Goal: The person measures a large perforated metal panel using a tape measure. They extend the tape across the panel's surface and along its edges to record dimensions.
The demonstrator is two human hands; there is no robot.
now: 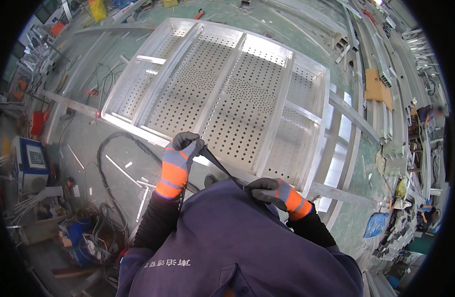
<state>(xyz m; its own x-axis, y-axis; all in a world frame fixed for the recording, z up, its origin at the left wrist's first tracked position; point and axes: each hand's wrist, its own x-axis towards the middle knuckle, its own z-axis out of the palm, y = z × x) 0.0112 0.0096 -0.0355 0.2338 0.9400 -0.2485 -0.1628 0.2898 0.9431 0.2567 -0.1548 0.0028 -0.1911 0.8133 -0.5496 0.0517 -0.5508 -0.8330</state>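
A thin black strap or band (219,165) runs slantwise between my hands, just in front of my dark work jacket (232,237). My left hand (182,154), in a grey and orange glove, is closed with its fingers pinched on the strap's upper end. Lower and to the right, my right hand (279,195) wears a matching glove. Its fingers are curled closed at the strap's other end, close against the jacket. Just beyond both hands lies a large framed metal panel (237,111) with rows of round holes and several crossbars.
The panel rests on metal beams (353,119). Long aluminium profiles (386,79) are stacked at the right, with a cardboard piece (377,88) on them. A blue and white machine (32,161) stands at left. A thick black cable (106,143) curves across the green floor beside offcuts.
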